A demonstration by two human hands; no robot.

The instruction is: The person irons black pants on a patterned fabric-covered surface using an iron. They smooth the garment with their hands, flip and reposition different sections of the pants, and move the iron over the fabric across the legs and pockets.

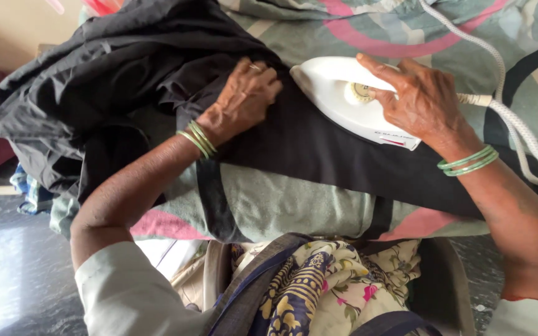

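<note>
My right hand [421,99] grips a white electric iron [337,93] that rests on a strip of black cloth [319,152]. The iron's nose points left. My left hand [241,99] lies flat on the same black garment just left of the iron's tip, fingers bent and pressing the fabric down. The rest of the black garment [113,68] is bunched in folds at the upper left. Both wrists carry green bangles.
The cloth lies on a padded surface covered by a grey-green sheet with pink and black bands [281,205]. A white braided cord [518,124] loops from the iron to the right. Dark stone floor [14,274] shows at lower left. Floral clothing fills the bottom centre.
</note>
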